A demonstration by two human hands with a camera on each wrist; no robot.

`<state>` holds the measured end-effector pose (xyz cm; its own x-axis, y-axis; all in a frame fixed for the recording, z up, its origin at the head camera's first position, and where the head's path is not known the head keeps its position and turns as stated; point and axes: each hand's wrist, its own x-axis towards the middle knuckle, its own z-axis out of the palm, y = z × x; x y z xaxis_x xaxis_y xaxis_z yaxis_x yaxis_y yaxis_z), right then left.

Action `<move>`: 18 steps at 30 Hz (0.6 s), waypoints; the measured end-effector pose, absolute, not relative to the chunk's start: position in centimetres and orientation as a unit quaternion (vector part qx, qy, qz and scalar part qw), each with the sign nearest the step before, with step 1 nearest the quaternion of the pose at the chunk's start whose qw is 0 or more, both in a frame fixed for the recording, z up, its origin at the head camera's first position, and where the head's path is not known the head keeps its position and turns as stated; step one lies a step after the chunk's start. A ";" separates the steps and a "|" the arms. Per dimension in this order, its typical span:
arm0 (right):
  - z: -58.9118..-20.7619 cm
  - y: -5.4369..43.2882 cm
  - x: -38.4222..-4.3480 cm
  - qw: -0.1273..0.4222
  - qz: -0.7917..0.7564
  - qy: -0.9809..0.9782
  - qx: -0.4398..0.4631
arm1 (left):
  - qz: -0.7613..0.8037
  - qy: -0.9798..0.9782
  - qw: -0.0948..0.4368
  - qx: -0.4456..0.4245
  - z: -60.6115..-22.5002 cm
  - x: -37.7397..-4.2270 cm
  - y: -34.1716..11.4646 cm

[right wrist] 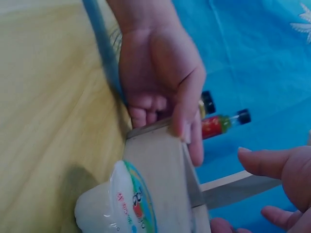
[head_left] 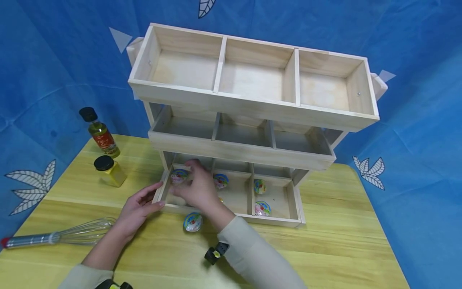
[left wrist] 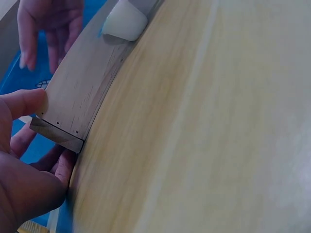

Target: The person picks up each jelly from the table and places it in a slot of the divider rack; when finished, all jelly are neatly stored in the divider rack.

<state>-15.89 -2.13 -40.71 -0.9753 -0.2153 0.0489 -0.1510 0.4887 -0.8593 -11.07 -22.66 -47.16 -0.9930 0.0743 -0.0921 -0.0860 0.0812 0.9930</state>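
Note:
My left hand [head_left: 135,210] grips the front left corner of the bottom tier of a three-tier wooden rack [head_left: 231,152], its thumb on the front board [left wrist: 73,92]. Over that tier's left compartment hovers my right hand [head_left: 200,186], thumb and fingers apart, with nothing seen between them in the right wrist view. A jelly cup [head_left: 179,176] with a printed lid lies in this compartment beside the right fingers. The middle compartment holds a jelly cup [head_left: 220,181], partly hidden by the hand. In the right compartment are two more, a rear cup [head_left: 259,186] and a front cup [head_left: 262,208].
One jelly cup [head_left: 193,222] lies on the table before the rack. To the left are a whisk [head_left: 81,233], a black-lidded yellow jar [head_left: 111,172] and a bottle with a red label [head_left: 104,138]. The upper tiers [head_left: 252,100] overhang the bottom one. Blue cloth [head_left: 415,120] hangs behind.

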 end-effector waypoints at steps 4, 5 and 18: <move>-40.0 -1.0 -14.5 0.043 -0.531 0.838 -0.121 | 0.674 0.736 0.058 -0.005 -47.1 -11.0 -22.7; -39.9 -0.6 -14.1 0.043 -0.537 0.833 -0.126 | 0.673 0.738 0.057 -0.005 -47.1 -11.0 -22.6; -40.6 3.8 -8.7 0.037 -0.589 0.787 -0.182 | 0.659 0.750 0.058 -0.007 -47.5 -11.1 -22.7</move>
